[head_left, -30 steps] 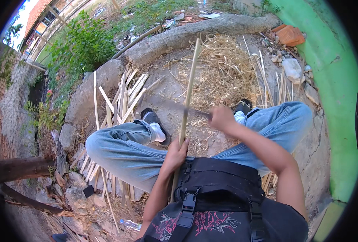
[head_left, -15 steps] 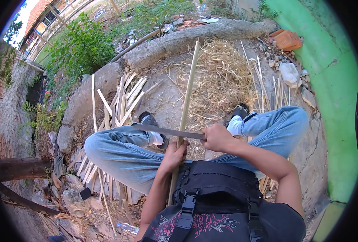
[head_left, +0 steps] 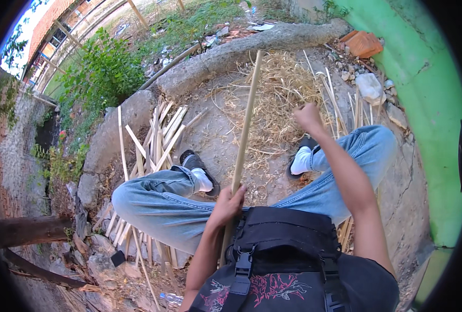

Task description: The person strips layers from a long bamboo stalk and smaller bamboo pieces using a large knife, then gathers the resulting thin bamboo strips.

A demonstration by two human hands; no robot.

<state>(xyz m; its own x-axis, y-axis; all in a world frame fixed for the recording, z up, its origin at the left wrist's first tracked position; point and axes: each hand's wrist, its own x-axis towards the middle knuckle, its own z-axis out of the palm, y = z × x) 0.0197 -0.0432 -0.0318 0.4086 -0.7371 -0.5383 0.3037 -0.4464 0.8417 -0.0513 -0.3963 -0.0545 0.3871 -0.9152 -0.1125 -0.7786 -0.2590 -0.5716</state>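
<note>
A long pale bamboo strip [head_left: 246,122] stands tilted between my legs, its upper end pointing away from me and its lower end beside the black bag on my front. My left hand [head_left: 228,205] is closed around it, low down, thumb along the strip. Out to the right, my right hand [head_left: 309,118] is a fist held over the pile of curly shavings [head_left: 280,86], apart from the strip. Half a second ago this fist gripped a long dark-bladed knife; its blade cannot be made out now against the shavings.
Split bamboo strips [head_left: 163,135] lie heaped beyond my left knee, with more [head_left: 332,93] at the right. A curved concrete edge [head_left: 215,62] bounds the far side. The green wall [head_left: 402,104] rises at the right, with stones and a white block [head_left: 369,88] along its foot.
My right hand has left the strip and swung up and to the right, away from me, and the knife blade no longer shows. My left hand stays on the strip.
</note>
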